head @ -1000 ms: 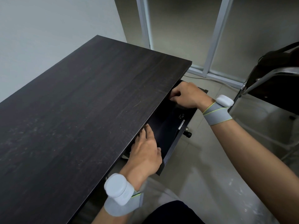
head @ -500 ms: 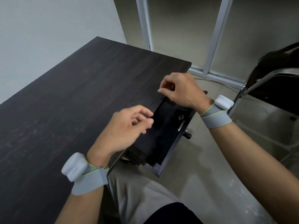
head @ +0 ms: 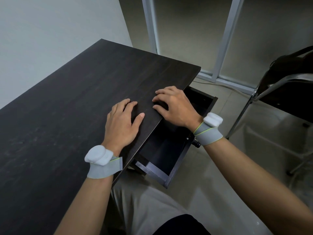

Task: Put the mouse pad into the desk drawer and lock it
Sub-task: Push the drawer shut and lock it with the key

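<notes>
The left hand (head: pixel 122 123) lies palm down on the desk (head: pixel 71 116), fingers loosely spread and flat, grasping nothing; its thumb points toward the desk's right edge. A grey wristband (head: pixel 104 164) with a white puck sits on that wrist. Just beside it, the right hand (head: pixel 174 106) rests across the desk's edge, fingertips curled lightly on the top and the heel of the palm out over the drawer (head: pixel 162 173), also holding nothing. Its wrist carries a matching band (head: pixel 209 133).

Under the right hand the drawer stands pulled out from beneath the desktop, its dark inside in shadow. The mouse pad probably lies flat on the drawer floor, but black on black it cannot be made out for certain. A small dark knob (head: pixel 196 144), perhaps the lock, juts from the drawer front near the right wrist.

Farther right stands a metal-framed chair (head: pixel 274 92) on the pale floor (head: pixel 220 184).
</notes>
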Demonstrator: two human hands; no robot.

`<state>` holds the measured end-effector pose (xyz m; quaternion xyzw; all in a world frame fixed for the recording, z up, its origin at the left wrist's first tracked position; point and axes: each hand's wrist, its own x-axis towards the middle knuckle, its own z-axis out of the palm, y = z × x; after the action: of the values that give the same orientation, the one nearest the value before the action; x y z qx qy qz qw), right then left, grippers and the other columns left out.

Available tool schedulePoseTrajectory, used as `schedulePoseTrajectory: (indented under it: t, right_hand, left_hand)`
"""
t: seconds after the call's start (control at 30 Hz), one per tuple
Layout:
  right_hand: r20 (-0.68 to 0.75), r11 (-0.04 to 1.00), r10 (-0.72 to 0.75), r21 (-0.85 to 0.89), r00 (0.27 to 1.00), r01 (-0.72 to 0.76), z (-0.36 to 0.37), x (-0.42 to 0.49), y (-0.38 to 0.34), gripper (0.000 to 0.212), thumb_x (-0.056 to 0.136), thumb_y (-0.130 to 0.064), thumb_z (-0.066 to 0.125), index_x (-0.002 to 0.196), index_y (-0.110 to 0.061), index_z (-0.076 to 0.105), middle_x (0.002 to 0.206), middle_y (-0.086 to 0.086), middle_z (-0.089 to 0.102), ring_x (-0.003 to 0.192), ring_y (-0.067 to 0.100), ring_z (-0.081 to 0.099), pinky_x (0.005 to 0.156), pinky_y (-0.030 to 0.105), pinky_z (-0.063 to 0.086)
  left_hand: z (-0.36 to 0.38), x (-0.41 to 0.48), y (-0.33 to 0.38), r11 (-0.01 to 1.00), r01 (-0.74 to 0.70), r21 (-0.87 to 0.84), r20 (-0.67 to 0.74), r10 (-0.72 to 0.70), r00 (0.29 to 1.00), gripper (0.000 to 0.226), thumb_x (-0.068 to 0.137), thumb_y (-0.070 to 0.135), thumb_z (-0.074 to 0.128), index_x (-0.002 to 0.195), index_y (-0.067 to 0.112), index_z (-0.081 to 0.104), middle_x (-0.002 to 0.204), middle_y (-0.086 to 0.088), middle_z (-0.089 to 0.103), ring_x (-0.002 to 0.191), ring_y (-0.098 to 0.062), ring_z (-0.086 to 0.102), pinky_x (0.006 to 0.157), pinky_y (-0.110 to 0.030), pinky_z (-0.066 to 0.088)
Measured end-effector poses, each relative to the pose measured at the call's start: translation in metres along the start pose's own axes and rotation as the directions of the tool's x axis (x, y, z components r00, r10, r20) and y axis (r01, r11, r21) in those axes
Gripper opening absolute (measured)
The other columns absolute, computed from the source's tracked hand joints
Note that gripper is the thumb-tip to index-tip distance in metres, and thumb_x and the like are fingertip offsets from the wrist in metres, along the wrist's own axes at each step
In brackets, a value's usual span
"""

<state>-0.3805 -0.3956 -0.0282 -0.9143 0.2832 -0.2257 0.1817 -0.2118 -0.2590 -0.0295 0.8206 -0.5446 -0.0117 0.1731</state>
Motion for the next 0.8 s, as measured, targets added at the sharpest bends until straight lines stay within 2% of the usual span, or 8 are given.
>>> schedulePoseTrajectory:
  t: [0.33,0.53,0.67,0.8]
  right_hand:
    - [-0.022,0.998,0.024,0.051,0.999,-0.023,0.002,-0.002,0.002,0.025,0.095,-0.033,0.068,0.114,-0.019,0.076,0.134,0.000,0.068,0.130,0.025,0.054,0.111,0.047,0.040]
    - [-0.162,0.987,0.092,0.147,0.983,-0.068,-0.004,-0.017,0.007,0.018,0.091,-0.026,0.075,0.106,-0.016,0.078,0.117,-0.001,0.074,0.114,0.025,0.062,0.102,0.049,0.047]
    - [-0.234,0.968,0.159,0.227,0.959,-0.105,-0.014,-0.029,0.011,0.012,0.091,-0.022,0.074,0.101,-0.015,0.076,0.101,-0.001,0.075,0.097,0.019,0.065,0.092,0.036,0.053]
    - [-0.304,0.933,0.289,0.301,0.908,-0.196,-0.023,-0.048,0.018,0.007,0.089,-0.024,0.074,0.094,-0.019,0.075,0.086,-0.006,0.073,0.080,0.008,0.065,0.080,0.021,0.052]
  left_hand:
    - [0.003,0.000,-0.004,1.000,-0.006,0.006,-0.033,0.006,0.999,0.054,0.096,0.056,0.050,0.141,0.027,0.054,0.150,0.002,0.048,0.139,-0.022,0.040,0.109,-0.045,0.036]
    - [0.002,0.002,-0.004,1.000,0.004,-0.003,-0.028,-0.004,1.000,0.054,0.095,0.057,0.050,0.140,0.027,0.055,0.148,0.002,0.048,0.137,-0.024,0.041,0.108,-0.046,0.036]
    - [0.003,0.003,-0.005,1.000,0.005,-0.014,-0.033,-0.005,0.999,0.052,0.095,0.055,0.052,0.139,0.027,0.055,0.147,0.001,0.048,0.136,-0.026,0.042,0.107,-0.048,0.036]
    - [0.004,0.003,-0.004,1.000,0.003,-0.027,-0.037,-0.004,0.999,0.051,0.095,0.055,0.053,0.138,0.027,0.056,0.147,0.001,0.049,0.136,-0.027,0.042,0.108,-0.048,0.035]
